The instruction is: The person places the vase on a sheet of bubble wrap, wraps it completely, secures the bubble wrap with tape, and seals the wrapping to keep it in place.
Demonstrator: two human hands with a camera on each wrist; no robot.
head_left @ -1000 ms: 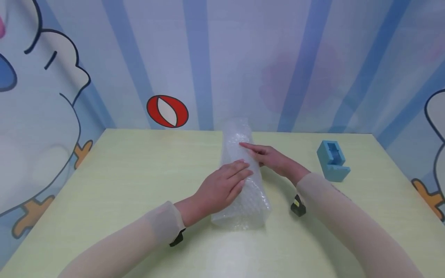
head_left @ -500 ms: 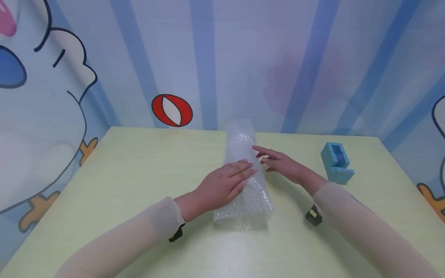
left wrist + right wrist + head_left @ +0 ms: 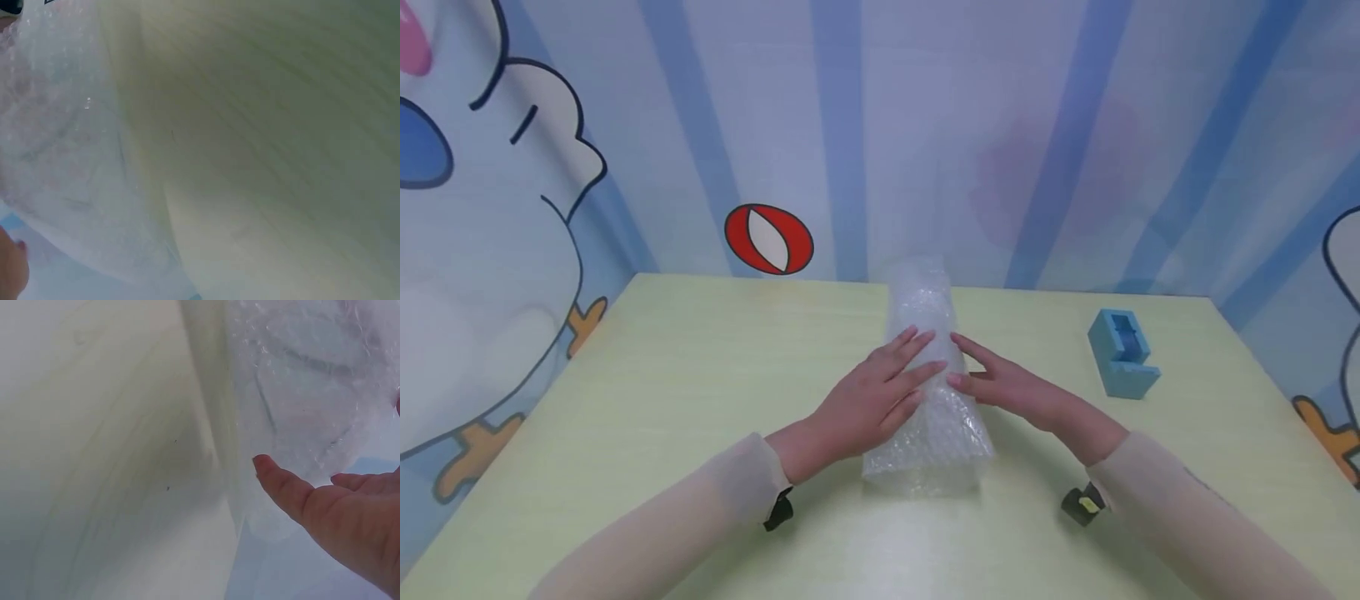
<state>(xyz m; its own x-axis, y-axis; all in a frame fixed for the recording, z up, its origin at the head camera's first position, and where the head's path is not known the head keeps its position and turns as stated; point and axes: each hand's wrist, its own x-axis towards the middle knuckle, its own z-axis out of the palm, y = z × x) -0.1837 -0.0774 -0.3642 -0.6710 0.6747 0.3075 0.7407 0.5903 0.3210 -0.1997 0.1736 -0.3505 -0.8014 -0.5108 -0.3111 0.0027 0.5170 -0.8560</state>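
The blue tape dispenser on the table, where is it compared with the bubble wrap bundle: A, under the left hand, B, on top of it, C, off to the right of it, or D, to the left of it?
C: the blue tape dispenser stands alone on the table, well right of the bubble wrap bundle, with the right hand between them and the left hand resting on the bundle.

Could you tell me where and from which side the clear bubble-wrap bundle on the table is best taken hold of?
Probably around its middle, from both long sides. The clear bubble-wrap bundle lies lengthwise, pointing away from the person, on the pale yellow-green table. The left hand and right hand already flank it there with straight fingers, so curling in from each side should hold the soft bundle evenly.
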